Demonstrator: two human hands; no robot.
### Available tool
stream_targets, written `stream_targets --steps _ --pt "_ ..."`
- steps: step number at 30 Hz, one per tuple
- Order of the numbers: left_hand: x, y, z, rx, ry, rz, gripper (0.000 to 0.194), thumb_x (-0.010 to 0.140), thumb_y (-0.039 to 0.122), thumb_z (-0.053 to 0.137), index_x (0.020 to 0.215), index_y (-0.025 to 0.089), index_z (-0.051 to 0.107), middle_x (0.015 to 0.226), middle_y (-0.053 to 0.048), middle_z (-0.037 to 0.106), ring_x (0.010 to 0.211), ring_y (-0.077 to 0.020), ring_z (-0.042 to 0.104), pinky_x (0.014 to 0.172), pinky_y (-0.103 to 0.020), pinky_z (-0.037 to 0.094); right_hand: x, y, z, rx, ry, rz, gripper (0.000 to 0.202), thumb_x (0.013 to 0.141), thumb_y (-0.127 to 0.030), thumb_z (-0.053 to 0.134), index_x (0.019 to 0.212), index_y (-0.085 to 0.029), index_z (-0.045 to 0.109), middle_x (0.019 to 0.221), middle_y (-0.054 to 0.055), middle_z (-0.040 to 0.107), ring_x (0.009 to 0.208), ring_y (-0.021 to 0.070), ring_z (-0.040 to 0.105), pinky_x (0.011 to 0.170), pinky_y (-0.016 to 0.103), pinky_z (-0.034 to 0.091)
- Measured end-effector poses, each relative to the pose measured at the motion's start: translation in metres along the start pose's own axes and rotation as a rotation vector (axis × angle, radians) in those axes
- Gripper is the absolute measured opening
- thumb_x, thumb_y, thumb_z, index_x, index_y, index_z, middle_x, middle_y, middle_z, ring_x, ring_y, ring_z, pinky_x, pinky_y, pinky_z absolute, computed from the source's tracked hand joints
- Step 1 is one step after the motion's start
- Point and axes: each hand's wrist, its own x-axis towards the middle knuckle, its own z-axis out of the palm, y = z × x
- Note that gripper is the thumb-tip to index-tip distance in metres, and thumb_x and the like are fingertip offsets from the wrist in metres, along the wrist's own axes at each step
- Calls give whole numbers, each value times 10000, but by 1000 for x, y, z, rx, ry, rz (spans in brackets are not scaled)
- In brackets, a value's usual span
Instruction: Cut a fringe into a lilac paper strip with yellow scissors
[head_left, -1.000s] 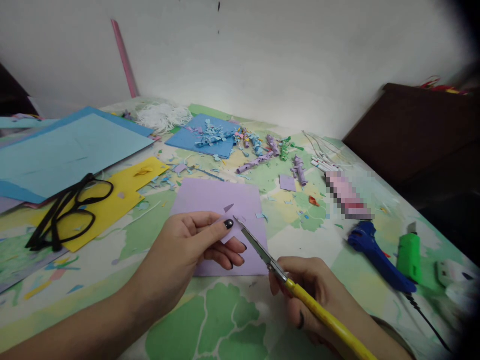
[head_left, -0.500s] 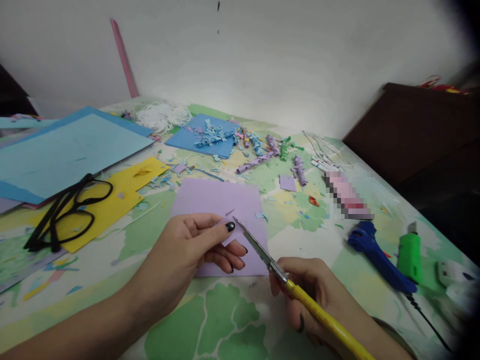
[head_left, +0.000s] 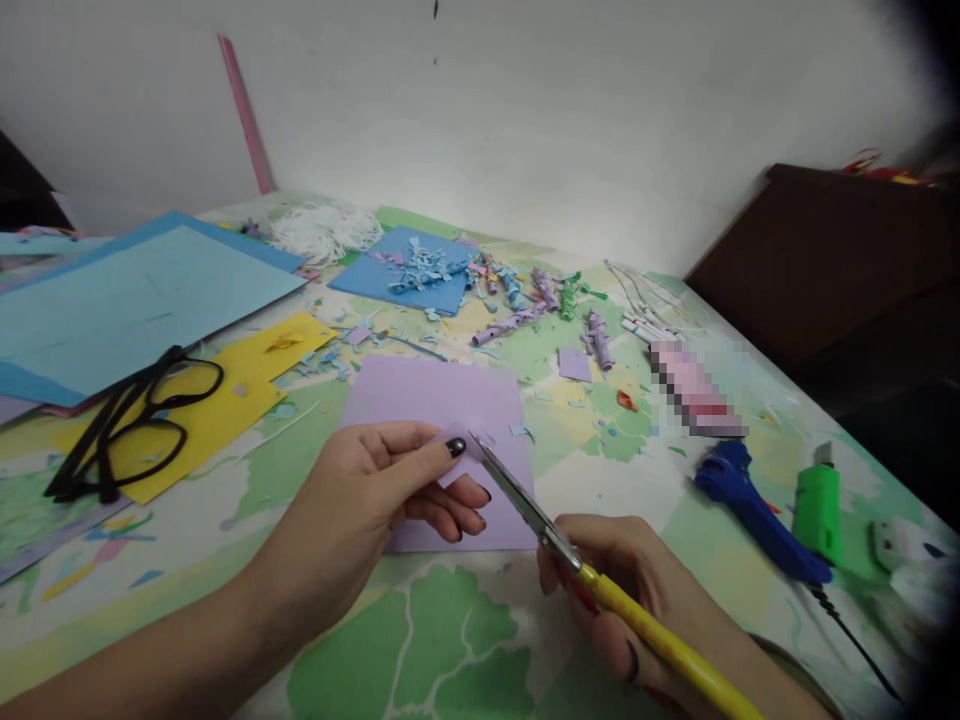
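Note:
My left hand [head_left: 409, 485] pinches a small piece of purple paper [head_left: 475, 441] between thumb and forefinger, its other fingers curled below. My right hand [head_left: 626, 590] holds scissors [head_left: 525, 507] with yellow handles and metal blades. The blade tips point up and to the left, right at the small piece, close to my left thumb. Whether the blades touch the paper I cannot tell. Beneath both lies a larger purple sheet [head_left: 439, 395], flat on the table and partly covered by my left hand.
Black eyeglasses [head_left: 161, 402] rest on yellow paper [head_left: 225, 440] at left, near light blue sheets [head_left: 165, 300]. Rolled purple paper [head_left: 598, 340] and scraps lie behind. To the right are a blue glue gun [head_left: 761, 520] with its cord and a green cutter [head_left: 817, 515].
The small paper piece has turned and now shows more of its face by the blade tips. My right thumb and the yellow handles have shifted slightly right and down.

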Motion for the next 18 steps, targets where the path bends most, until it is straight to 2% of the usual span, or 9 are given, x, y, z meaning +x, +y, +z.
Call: stream_targets --steps 12,18 --pt "-1 1 3 13 23 -2 209 785 186 661 583 147 697 571 -37 724 462 -112 651 420 -145 459 0 1 -1 -34 23 15 620 645 -765 659 784 -174 532 616 -41 427 500 92 409 474 194 435" --pt "-2 0 1 6 25 -5 200 779 191 668 586 146 695 563 -33 722 461 -113 654 415 -140 457 0 4 -2 -6 24 21 495 668 -586 782 772 -169 536 600 -59 442 478 65 343 445 168 357"
